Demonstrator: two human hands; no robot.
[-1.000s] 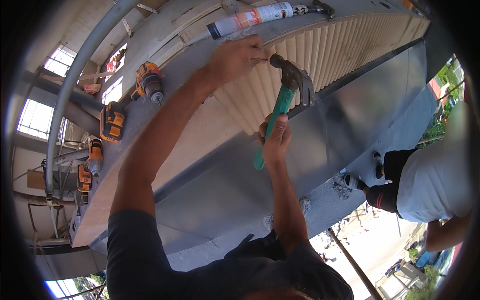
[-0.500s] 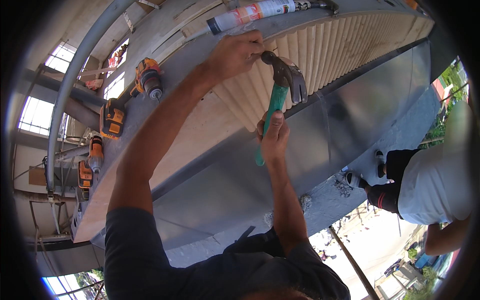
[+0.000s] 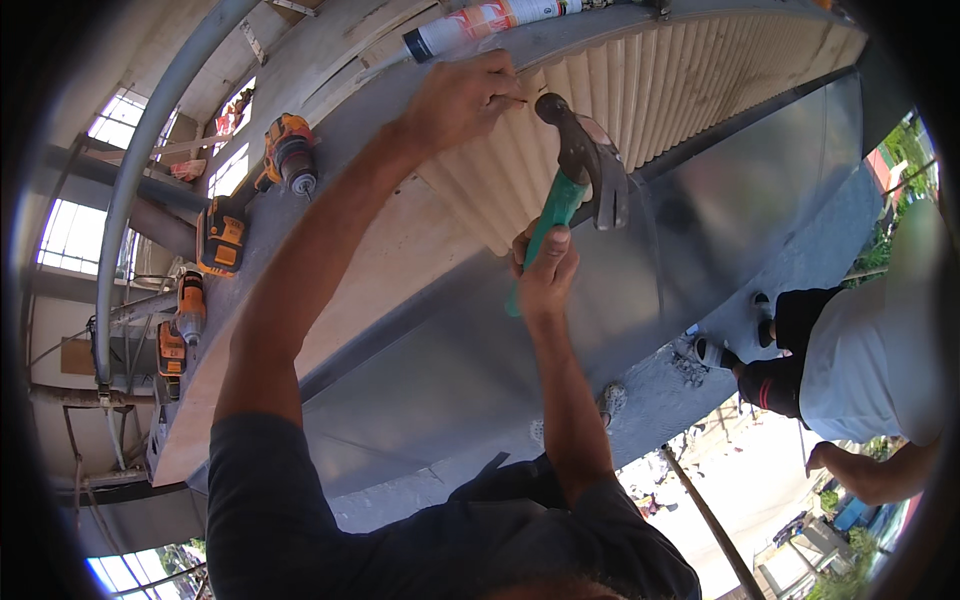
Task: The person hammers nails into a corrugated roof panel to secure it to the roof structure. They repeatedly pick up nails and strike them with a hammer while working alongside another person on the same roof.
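Note:
My right hand (image 3: 547,268) is closed round the green handle of a claw hammer (image 3: 579,155). The hammer's dark head is up, its round face towards my left hand and its claw pointing right and down. My left hand (image 3: 462,105) is closed in a pinch on a thin dark nail (image 3: 518,99), of which only a short length shows between the fingertips. Both hands are over a cream fluted panel (image 3: 640,90), with my left hand at its upper left edge. A small gap separates the hammer face from the pinched fingers.
Two orange and black cordless drills (image 3: 290,155) (image 3: 190,310) lie along the left edge. A sealant tube in a gun (image 3: 480,25) rests beyond the panel. Grey sheet metal (image 3: 480,370) runs along the near side. At right stands another person in a white shirt (image 3: 870,370).
The hammer head has swung slightly right and down, away from my left hand, widening the gap. My left hand has shifted a little left and up. The other person's arm has moved.

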